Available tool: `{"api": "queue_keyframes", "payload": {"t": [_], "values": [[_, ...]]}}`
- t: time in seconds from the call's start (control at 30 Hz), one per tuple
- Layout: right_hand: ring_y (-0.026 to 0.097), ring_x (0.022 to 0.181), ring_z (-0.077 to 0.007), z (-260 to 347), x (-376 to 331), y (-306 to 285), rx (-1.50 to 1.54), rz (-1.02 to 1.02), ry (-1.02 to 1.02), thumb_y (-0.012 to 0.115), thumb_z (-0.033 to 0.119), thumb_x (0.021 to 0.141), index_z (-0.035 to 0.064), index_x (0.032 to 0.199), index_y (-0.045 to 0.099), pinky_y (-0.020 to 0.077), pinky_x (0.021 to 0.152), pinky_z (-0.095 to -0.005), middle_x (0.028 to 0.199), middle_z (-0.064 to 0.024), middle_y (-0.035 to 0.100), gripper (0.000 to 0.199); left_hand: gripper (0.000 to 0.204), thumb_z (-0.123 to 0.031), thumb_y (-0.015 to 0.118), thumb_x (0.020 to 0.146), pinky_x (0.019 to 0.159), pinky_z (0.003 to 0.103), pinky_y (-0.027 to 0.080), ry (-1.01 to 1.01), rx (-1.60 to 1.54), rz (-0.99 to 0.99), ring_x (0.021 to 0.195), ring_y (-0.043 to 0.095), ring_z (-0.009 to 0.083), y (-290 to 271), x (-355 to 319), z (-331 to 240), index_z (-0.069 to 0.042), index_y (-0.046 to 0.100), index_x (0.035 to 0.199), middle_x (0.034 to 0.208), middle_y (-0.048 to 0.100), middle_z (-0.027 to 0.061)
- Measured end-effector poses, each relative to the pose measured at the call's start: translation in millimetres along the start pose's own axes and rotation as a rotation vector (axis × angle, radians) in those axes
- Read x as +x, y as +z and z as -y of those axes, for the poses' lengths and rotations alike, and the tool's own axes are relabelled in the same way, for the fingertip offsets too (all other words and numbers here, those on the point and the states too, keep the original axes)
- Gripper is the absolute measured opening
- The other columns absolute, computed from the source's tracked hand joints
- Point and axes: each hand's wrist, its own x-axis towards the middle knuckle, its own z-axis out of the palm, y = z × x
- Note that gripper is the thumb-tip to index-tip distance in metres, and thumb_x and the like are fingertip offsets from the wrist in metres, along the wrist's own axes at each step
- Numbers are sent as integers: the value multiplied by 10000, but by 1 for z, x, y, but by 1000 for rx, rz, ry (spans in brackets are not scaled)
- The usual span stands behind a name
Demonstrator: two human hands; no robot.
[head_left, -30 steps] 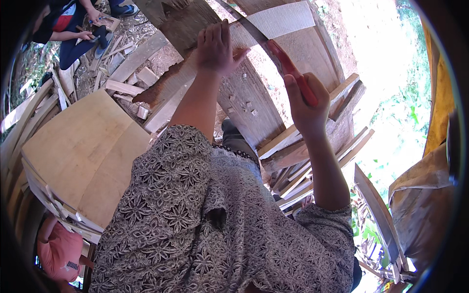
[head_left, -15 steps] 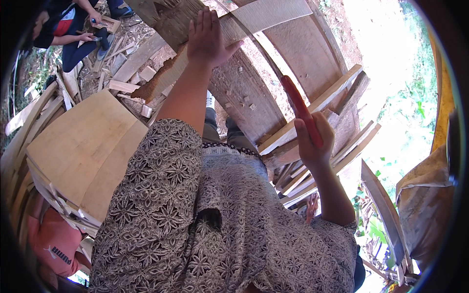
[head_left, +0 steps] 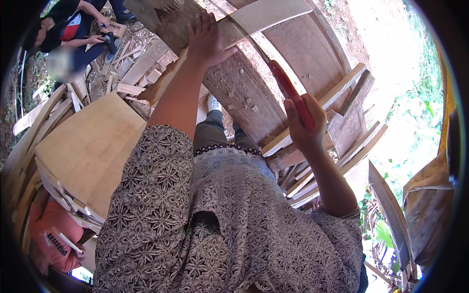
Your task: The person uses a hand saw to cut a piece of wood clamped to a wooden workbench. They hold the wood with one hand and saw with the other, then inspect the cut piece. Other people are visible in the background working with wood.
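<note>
My right hand is wrapped round the red handle of a handsaw. Its thin dark blade slants up and left to a pale thin board, meeting it just right of my left hand. Fingers stretched out, my left hand presses flat on the wood, where the pale board borders a rough, dark grey plank. The blade's far end is hard to make out against the wood.
Wide planks with small offcuts lie below the board. A stack of wooden panels stands at left. One person works at the upper left, another in a red shirt at the lower left. Long battens lie at right.
My right hand and the saw have moved left and slightly forward, toward the board. My left hand stays on the wood. A pale stick now shows by the red-shirted person.
</note>
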Motion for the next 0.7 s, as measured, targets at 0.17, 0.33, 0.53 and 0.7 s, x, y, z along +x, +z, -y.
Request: {"api": "queue_keyframes", "payload": {"t": [0.17, 0.33, 0.53, 0.7], "values": [[458, 602, -153, -46, -5, -3, 21, 21, -1, 768, 178, 945, 40, 797, 554, 395, 564, -341, 681, -54, 484, 294, 1342, -760, 714, 773, 1248, 656, 55, -68, 39, 147, 1590, 27, 456, -4, 5, 2, 60, 80, 1626, 1705, 72, 292], [449, 639, -111, -112, -23, 13, 76, 59, -19, 725, 145, 970, 67, 850, 577, 366, 566, -321, 709, -10, 459, 206, 1379, -742, 766, 721, 1246, 667, 81, -125, 21, 241, 1588, 28, 459, -17, 9, -5, 45, 93, 1632, 1708, 89, 278], [428, 614, -58, -130, -18, 18, 103, 11, -83, 635, 273, 1054, 85, 862, 538, 336, 531, -256, 684, 41, 463, 286, 1415, -701, 842, 644, 1258, 651, 36, -114, -53, 145, 1588, 49, 459, 20, 16, 5, 44, 148, 1626, 1705, 106, 283], [494, 657, -69, -153, -22, 10, 164, 101, -40, 574, 360, 1083, 70, 993, 606, 377, 553, -238, 751, 23, 535, 305, 1427, -681, 869, 600, 1262, 641, 32, -150, -121, 63, 1593, 76, 433, -4, -1, -3, 38, 182, 1624, 1699, 142, 280]]}}
